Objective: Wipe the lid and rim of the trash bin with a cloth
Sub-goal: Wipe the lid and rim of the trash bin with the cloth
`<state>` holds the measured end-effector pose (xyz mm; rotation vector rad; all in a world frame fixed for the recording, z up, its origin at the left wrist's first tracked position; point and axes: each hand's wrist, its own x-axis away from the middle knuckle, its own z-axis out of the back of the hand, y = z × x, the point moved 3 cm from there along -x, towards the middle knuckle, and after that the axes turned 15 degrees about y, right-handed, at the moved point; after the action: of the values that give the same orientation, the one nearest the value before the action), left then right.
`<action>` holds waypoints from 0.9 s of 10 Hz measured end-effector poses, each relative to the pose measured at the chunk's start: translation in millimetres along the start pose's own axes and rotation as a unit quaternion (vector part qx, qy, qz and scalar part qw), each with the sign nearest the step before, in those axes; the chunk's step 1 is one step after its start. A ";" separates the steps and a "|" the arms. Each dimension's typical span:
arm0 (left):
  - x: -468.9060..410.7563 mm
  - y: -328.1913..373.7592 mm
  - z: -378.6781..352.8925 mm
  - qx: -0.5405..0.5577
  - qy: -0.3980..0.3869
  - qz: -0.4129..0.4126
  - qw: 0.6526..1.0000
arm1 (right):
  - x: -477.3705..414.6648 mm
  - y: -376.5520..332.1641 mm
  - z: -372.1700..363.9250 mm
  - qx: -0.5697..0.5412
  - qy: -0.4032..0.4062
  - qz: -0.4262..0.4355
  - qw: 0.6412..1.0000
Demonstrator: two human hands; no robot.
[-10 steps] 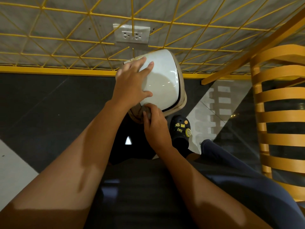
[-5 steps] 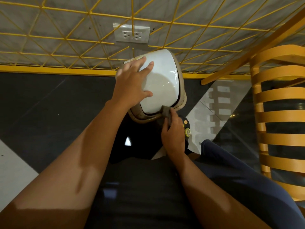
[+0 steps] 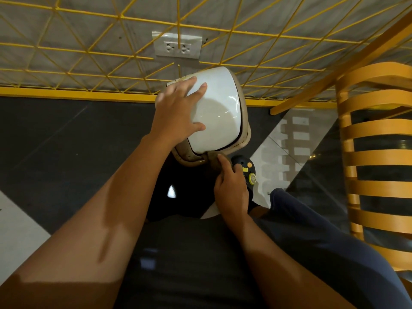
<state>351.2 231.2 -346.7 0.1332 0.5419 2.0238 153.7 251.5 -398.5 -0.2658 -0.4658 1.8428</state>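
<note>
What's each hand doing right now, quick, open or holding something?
Left hand: open, fingers spread flat on the white lid.
Right hand: closed on the cloth, pressing it against the bin's rim.

Warm, dimmish light over here, falling from above. The white lid flashes small glints by its right edge and wears a soft shadow of the left hand. A hard shadow line cuts across the left forearm low down. The dark floor gleams in one patch. The yellow grid bows toward the edges; focus is sharp
</note>
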 end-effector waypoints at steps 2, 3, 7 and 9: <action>1.2 -0.2 -1.1 -0.001 -0.001 0.003 1.000 | 20.9 -20.4 -10.7 0.004 -0.047 0.071 0.996; 0.9 -0.3 -1.2 0.005 -0.003 0.006 1.000 | 13.5 -17.7 -7.6 0.020 -0.043 0.070 0.996; 0.5 -1.4 -1.5 0.004 -0.001 -0.001 1.000 | -0.8 -12.0 -1.5 -0.007 -0.014 0.024 1.000; 0.5 -0.5 -1.8 0.004 -0.003 0.002 1.000 | -5.3 -19.4 2.5 0.017 -0.036 0.071 0.997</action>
<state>350.8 231.3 -348.6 0.1440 0.5462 2.0254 170.9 251.1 -387.9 -0.2130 -0.4752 2.0018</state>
